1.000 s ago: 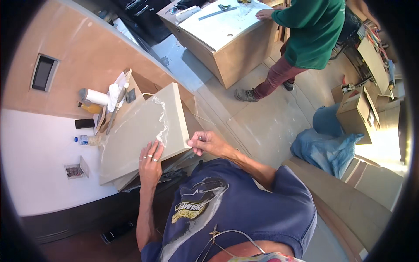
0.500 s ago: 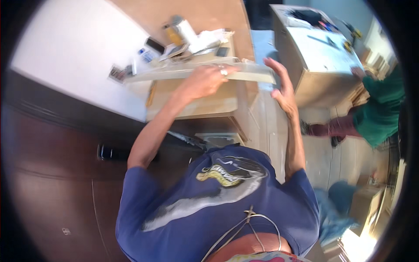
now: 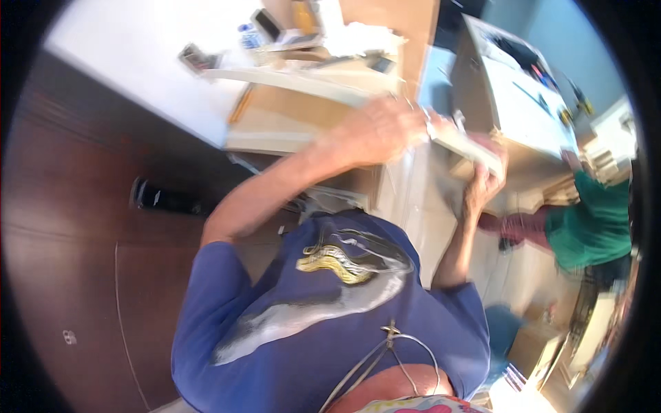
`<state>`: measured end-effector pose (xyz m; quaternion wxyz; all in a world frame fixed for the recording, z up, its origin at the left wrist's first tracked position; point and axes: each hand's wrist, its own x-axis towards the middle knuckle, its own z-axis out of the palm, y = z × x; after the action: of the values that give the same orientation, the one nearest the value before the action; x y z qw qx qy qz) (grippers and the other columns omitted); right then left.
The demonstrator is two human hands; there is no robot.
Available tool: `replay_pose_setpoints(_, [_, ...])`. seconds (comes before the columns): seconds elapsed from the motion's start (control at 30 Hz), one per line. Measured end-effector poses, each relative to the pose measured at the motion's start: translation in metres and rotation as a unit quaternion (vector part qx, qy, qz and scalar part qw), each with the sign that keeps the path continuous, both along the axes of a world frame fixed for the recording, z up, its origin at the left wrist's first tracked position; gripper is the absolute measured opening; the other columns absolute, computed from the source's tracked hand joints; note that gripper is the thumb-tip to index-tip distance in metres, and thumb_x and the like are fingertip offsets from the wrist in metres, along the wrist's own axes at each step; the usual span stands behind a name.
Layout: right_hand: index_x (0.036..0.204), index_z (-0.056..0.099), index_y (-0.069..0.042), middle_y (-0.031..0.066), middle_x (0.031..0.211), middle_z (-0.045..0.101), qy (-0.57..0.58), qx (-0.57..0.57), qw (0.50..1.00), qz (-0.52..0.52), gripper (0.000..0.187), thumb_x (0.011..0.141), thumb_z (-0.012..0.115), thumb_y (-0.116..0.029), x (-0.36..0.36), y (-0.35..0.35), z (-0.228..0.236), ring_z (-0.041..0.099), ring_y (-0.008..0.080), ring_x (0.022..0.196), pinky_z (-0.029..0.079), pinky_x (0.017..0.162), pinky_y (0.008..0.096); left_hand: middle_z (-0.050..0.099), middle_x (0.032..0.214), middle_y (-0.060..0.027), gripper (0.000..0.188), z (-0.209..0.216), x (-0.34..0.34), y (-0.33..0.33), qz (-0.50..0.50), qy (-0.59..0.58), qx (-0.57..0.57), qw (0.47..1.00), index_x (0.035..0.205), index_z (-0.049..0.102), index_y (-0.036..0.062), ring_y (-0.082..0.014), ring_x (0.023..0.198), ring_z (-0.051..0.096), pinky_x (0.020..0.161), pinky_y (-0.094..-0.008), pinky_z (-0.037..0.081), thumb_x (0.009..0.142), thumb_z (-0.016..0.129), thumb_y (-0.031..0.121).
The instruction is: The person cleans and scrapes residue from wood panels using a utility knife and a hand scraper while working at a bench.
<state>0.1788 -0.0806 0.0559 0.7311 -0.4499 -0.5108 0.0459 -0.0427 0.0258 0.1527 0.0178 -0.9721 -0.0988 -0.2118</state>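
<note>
Beige panel [image 3: 292, 85], edge-on before you: your right grip [image 3: 487, 168] clasps its right-hand end; your left grip [image 3: 391, 131] touches it farther left, blurred, closure cannot be told. Beyond, phone [image 3: 267, 25]; rightward, green-clad co-worker [image 3: 591, 224].

Carpentry workshop, or a room mid fit-out — cannot tell which. Signs: bare wooden cabinet unit [image 3: 296, 113] up front, clutter behind it; loose pale board [image 3: 468, 149] in hand. Farther off, a second wooden unit with a white worktop [image 3: 536, 122], dark gear heaped at one end, a yellow-and-black tool [image 3: 584, 102] near its edge. Co-worker in green [image 3: 592, 217] alongside. Timber pieces [image 3: 606, 162] beyond — cardboard box [image 3: 533, 347] lower right.
</note>
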Motion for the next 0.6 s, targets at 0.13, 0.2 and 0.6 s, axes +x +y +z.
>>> replay_pose_setpoints(0.13, [0.122, 0.062, 0.002, 0.0037, 0.115, 0.06, 0.015, -0.079, 0.997, -0.018, 0.037, 0.108, 0.054, -0.031, 0.025, 0.05, 0.036, 0.052, 0.014, 0.104, 0.042, 0.098, 0.0293, 0.072, 0.11, -0.0153, 0.046, 0.034, 0.026, 0.069, -0.027, -0.064, -0.012, 0.998, 0.139, 0.06, 0.0199, -0.0353, 0.102, 0.069, 0.084, -0.0451, 0.056, 0.093, 0.067, 0.017])
replay_pose_setpoints(0.2, [0.129, 0.06, -0.003, 0.0002, 0.115, 0.06, 0.05, -0.044, 0.997, 0.036, 0.037, 0.109, 0.054, -0.033, 0.046, 0.072, 0.041, 0.052, 0.0124, 0.106, 0.041, 0.098, 0.0278, 0.073, 0.118, -0.013, 0.047, 0.044, 0.044, 0.102, -0.061, -0.048, -0.073, 0.994, 0.143, 0.058, 0.02, -0.0348, 0.104, 0.069, 0.089, -0.0435, 0.055, 0.096, 0.065, 0.023])
replay_pose_setpoints(0.6, [0.131, 0.07, -0.004, 0.003, 0.114, 0.075, 0.162, 0.014, 0.986, -0.032, 0.039, 0.103, 0.067, -0.03, 0.073, 0.113, -0.018, 0.062, 0.0085, 0.101, 0.051, 0.089, 0.0257, 0.071, 0.129, -0.0101, 0.051, 0.06, 0.089, 0.142, -0.001, 0.018, -0.13, 0.991, 0.148, 0.056, 0.0258, -0.0305, 0.11, 0.07, 0.094, -0.0403, 0.053, 0.098, 0.062, 0.023])
